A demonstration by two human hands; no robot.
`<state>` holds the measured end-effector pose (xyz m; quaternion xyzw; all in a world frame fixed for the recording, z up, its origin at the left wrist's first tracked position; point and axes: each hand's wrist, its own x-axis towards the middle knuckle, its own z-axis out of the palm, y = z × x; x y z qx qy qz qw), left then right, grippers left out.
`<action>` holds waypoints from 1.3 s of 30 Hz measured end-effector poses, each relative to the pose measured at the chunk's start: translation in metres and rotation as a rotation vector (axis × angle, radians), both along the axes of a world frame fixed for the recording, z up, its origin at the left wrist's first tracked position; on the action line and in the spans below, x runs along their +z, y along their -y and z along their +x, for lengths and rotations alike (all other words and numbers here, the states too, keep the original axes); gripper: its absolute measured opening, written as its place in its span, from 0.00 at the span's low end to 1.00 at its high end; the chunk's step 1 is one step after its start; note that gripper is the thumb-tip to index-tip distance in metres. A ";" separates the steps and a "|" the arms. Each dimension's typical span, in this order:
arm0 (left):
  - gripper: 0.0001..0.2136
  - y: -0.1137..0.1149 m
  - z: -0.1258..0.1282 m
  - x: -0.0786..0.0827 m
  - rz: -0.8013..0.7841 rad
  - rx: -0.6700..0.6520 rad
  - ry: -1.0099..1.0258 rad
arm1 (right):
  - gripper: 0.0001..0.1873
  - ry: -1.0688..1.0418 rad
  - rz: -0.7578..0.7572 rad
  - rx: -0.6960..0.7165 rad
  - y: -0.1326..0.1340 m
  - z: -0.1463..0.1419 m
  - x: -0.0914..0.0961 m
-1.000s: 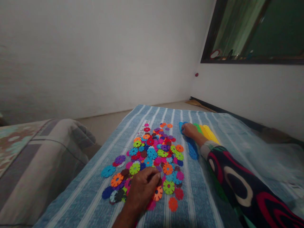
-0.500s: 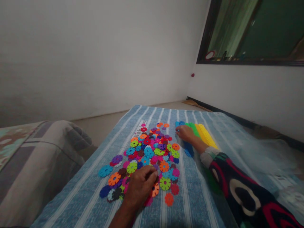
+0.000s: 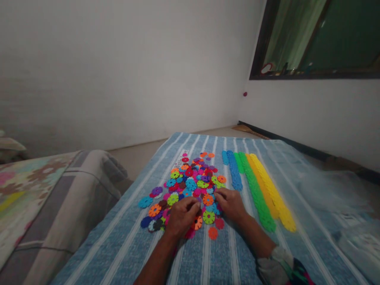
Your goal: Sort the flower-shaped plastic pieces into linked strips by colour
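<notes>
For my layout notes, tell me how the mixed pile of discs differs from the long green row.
The disc pile mixes many colours; the long green row is green throughout. The disc pile is a wide, loose jumble, while the long green row forms a narrow, straight strip. The disc pile has both hands at it; the long green row has neither. Both lie on the striped cloth.

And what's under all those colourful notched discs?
A blue striped cloth, with printed lettering peeking out at the pile's far left. Under the middle, the overlapping notched discs hide what's there.
</notes>
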<state>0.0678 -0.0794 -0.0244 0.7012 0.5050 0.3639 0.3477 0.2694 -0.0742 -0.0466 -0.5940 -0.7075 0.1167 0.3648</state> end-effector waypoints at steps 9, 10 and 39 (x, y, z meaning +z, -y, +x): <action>0.14 0.004 -0.002 0.004 0.049 0.040 -0.042 | 0.17 -0.290 0.179 -0.086 0.005 0.001 -0.022; 0.15 0.003 -0.001 0.007 0.060 0.049 -0.065 | 0.17 -0.295 0.177 -0.089 0.004 0.002 -0.022; 0.21 -0.010 0.025 0.021 0.118 0.027 -0.963 | 0.18 -0.386 0.105 -0.115 0.001 0.004 -0.025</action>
